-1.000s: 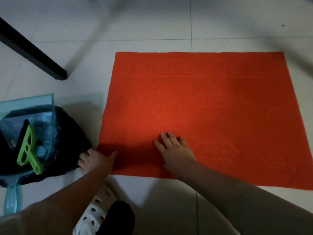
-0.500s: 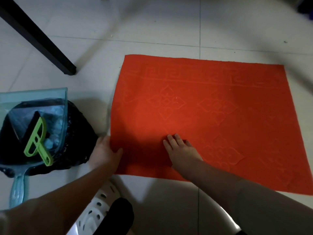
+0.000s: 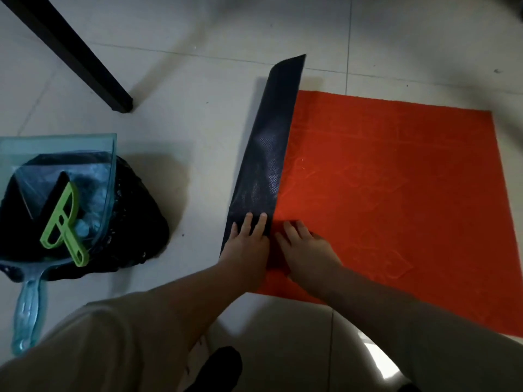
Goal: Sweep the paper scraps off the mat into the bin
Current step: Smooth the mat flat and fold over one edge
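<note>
Left hand [image 3: 249, 244]: bare, no ring or glove that you could see; fingers short, nails trimmed.
Right hand [image 3: 308, 250]: bare as well, nothing worn on your fingers or wrist.
Forearms: uncovered on both sides, no watch or band.
Left sleeve [image 3: 85, 343]: short, loose, pale beige cloth, ending at your upper arm.
Right sleeve [image 3: 464, 360]: the same loose cut, looked grey-beige in the dim light.
Markings: none on either sleeve that you could make out.
</note>
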`<act>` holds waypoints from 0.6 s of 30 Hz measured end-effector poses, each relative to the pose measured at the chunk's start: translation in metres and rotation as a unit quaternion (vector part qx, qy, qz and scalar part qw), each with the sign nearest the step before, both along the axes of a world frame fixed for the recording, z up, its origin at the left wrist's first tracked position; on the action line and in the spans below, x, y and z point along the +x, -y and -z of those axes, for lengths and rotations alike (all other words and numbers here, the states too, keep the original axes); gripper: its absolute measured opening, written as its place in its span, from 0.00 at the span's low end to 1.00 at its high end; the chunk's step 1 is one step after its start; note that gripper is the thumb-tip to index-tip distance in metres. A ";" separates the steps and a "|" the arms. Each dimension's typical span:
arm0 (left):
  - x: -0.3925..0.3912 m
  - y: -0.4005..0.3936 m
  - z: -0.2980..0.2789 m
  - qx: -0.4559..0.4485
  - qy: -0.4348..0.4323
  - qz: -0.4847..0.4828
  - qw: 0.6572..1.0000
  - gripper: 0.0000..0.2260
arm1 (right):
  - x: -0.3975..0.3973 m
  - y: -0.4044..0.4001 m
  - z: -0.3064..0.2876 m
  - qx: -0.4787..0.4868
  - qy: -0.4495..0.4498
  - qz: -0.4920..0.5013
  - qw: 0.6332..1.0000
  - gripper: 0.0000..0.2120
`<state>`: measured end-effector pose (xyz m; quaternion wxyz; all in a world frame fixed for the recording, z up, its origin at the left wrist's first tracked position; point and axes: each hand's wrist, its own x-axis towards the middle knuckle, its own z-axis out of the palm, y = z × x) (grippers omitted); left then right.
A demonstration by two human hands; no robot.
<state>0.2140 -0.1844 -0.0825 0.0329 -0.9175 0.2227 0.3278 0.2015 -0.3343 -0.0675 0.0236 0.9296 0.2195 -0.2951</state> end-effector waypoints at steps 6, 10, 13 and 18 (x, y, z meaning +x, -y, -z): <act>0.000 -0.009 0.006 -0.022 -0.017 0.016 0.999 0.38 | 0.030 -0.013 -0.007 0.119 0.067 0.122 0.983 0.31; -0.002 -0.009 0.001 -0.055 -0.022 0.001 0.998 0.39 | 0.046 -0.026 0.002 0.016 -0.021 0.038 0.999 0.33; -0.001 -0.014 -0.002 -0.050 -0.006 0.022 0.998 0.35 | 0.050 -0.022 0.001 -0.002 -0.034 0.010 0.999 0.33; 0.024 -0.032 -0.020 -0.086 0.096 0.014 0.992 0.27 | 0.050 -0.021 -0.001 -0.005 -0.037 -0.001 0.999 0.32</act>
